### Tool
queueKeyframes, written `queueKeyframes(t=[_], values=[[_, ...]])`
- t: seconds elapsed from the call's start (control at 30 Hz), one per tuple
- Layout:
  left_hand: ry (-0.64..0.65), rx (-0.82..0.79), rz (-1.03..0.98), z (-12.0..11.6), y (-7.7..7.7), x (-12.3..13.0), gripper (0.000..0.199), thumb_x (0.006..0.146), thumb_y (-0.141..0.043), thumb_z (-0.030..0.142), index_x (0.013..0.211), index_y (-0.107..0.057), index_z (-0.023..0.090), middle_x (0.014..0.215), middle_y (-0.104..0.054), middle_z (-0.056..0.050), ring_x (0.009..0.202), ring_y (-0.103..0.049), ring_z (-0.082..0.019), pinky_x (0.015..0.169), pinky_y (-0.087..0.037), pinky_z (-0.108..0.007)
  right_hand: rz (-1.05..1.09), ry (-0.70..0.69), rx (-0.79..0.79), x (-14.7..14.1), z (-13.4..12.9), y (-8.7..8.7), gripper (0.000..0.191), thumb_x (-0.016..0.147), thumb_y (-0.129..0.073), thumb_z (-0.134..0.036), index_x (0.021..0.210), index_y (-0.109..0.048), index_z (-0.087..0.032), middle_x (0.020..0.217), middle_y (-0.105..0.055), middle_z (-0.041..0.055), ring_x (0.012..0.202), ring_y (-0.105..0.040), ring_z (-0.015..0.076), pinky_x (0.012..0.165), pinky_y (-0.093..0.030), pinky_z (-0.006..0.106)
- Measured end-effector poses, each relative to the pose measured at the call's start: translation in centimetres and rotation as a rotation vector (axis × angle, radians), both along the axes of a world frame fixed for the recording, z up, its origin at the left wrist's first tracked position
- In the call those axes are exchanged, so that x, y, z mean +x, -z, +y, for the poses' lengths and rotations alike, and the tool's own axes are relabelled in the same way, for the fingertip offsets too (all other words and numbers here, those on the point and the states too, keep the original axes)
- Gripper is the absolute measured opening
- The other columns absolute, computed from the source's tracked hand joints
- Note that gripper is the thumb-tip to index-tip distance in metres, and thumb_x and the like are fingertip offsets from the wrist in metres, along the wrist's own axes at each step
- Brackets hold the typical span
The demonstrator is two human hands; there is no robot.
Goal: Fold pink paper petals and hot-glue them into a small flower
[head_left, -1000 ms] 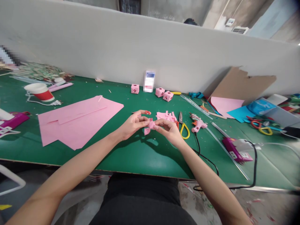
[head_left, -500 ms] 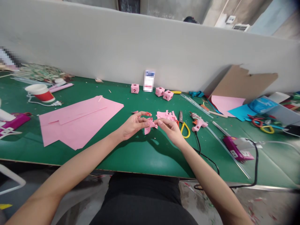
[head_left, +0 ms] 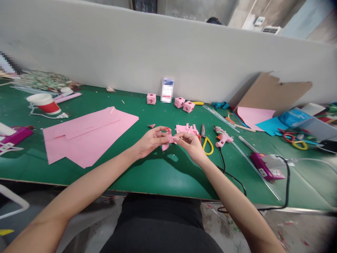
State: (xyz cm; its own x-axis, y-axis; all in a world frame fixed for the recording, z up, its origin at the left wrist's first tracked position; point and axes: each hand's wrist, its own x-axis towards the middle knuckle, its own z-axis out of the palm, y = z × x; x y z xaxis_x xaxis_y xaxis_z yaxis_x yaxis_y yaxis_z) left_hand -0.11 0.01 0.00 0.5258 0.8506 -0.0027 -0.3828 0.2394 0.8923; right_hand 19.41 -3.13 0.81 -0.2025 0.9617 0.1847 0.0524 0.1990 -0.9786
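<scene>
Between my hands, above the green table, is a small folded piece of pink paper (head_left: 165, 147). My left hand (head_left: 150, 143) pinches it from the left, with red on one fingertip. From the right, the thumb and forefinger of my right hand (head_left: 190, 144) close on its other edge. Fingers cover much of its shape. Just behind lie pink paper strips (head_left: 187, 129), and a small pink scrap (head_left: 151, 125) is to their left. Scissors with yellow handles (head_left: 208, 144) and a pink glue gun (head_left: 223, 139) lie right of my right hand.
Large pink sheets (head_left: 86, 140) cover the left of the table (head_left: 158, 179). Three pink paper cubes (head_left: 151, 99) stand at the back beside a small blurred card (head_left: 167, 90). A paper cup (head_left: 44, 104) is far left; a purple power strip (head_left: 265, 167) with cords is right.
The fingers of my left hand have curled in closer round the pink paper, which has turned slightly. My right hand has shifted a little left and still pinches its edge.
</scene>
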Motion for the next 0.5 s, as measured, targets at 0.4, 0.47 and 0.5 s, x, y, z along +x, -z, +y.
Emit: queueKeyframes(t=[0.4,0.47,0.5], values=[[-0.045,0.031,0.0,-0.09,-0.4,0.15,0.044,0.067,-0.086,0.019,0.103,-0.062,0.016,0.076,-0.071,0.002,0.077,-0.069,-0.013,0.077,-0.051,-0.027,-0.037,0.107,0.213,-0.62,-0.13,0.25,0.029,0.08,-0.073,-0.049,0.093,-0.067,-0.023,0.088,-0.071,0.003,0.082,-0.065,0.0174,0.079,-0.052,0.033],[-0.065,0.029,0.006,-0.16,-0.54,0.24,0.044,0.066,-0.087,0.02,0.102,-0.061,0.016,0.078,-0.072,0.001,0.08,-0.069,-0.013,0.078,-0.051,-0.027,-0.127,0.171,0.268,-0.71,-0.23,0.31,0.027,0.083,-0.07,-0.049,0.091,-0.071,-0.023,0.089,-0.073,0.0045,0.085,-0.066,0.0196,0.082,-0.052,0.036],[-0.072,0.027,0.011,-0.2,-0.59,0.28,0.045,0.066,-0.087,0.021,0.102,-0.06,0.016,0.078,-0.072,0.001,0.08,-0.069,-0.014,0.079,-0.051,-0.028,-0.16,0.191,0.281,-0.72,-0.25,0.35,0.027,0.084,-0.068,-0.049,0.089,-0.072,-0.023,0.09,-0.074,0.0049,0.087,-0.066,0.0205,0.084,-0.051,0.037]])
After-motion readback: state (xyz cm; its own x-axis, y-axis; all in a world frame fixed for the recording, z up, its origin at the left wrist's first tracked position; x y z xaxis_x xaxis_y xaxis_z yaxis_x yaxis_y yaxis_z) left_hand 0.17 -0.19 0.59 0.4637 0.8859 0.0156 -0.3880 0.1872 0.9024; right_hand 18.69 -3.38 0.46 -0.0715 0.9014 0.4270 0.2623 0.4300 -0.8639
